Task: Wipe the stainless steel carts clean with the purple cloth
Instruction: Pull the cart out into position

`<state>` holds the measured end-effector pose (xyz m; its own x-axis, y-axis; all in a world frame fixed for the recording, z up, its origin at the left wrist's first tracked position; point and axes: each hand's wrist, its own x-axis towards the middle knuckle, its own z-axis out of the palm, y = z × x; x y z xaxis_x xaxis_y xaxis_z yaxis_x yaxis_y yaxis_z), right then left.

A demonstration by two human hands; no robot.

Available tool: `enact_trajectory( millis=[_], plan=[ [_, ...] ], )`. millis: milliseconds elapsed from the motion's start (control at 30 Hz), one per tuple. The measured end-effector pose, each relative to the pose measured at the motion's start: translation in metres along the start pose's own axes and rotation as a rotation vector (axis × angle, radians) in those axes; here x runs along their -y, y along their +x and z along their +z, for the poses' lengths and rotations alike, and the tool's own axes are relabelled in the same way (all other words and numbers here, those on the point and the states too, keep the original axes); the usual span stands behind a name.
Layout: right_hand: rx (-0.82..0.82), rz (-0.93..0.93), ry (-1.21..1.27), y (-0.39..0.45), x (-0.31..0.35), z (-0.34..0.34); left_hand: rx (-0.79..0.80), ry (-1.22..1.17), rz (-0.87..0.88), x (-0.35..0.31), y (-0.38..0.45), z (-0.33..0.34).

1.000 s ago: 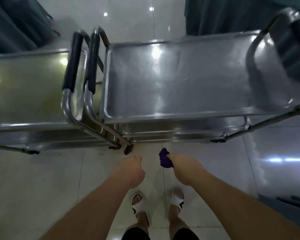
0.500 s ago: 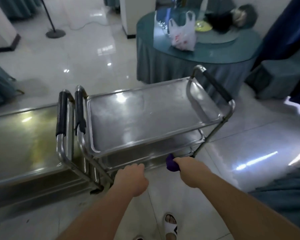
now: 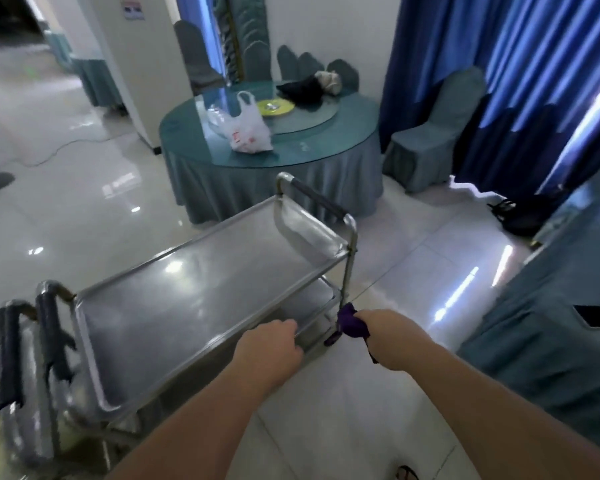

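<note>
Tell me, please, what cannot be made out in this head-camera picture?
- Second stainless steel cart: cut off by the left edge, smeared by motion blur.
- Crumpled purple cloth: mostly hidden in the right hand.
- Nearer cart's lower shelf: largely hidden beneath its shiny top tray.

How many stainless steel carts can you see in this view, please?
2: one cart directly ahead, its near rim under the left hand; a second cart at the lower-left edge, mostly cropped. Others may be out of frame.
</note>
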<state>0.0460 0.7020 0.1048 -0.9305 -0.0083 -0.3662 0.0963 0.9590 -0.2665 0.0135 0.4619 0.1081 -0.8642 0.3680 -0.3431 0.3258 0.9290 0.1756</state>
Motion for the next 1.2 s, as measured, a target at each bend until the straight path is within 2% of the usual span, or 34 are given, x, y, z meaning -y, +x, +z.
enact_trajectory(
  millis=[200, 367, 533, 800, 1033, 1200],
  plan=[
    [-0.057, 0.191, 0.089, 0.0, -0.145, -0.054, 0.039, 0.038, 0.124, -0.141, 0.101, -0.014],
    [-0.106, 0.25, 0.069, 0.003, -0.267, -0.092, 0.069, 0.061, 0.195, -0.257, 0.176, -0.018],
    [-0.098, 0.329, 0.049, 0.028, -0.349, -0.121, 0.065, 0.072, 0.237, -0.331, 0.236, -0.025],
    [0.005, 0.324, 0.016, 0.132, -0.407, -0.147, 0.099, 0.159, 0.248, -0.362, 0.361, -0.047],
    [0.063, 0.358, -0.027, 0.247, -0.427, -0.204, 0.098, 0.196, 0.292, -0.342, 0.497, -0.087],
    [0.025, 0.36, -0.016, 0.329, -0.425, -0.257, 0.08, 0.165, 0.28, -0.319, 0.58, -0.127]
  ],
)
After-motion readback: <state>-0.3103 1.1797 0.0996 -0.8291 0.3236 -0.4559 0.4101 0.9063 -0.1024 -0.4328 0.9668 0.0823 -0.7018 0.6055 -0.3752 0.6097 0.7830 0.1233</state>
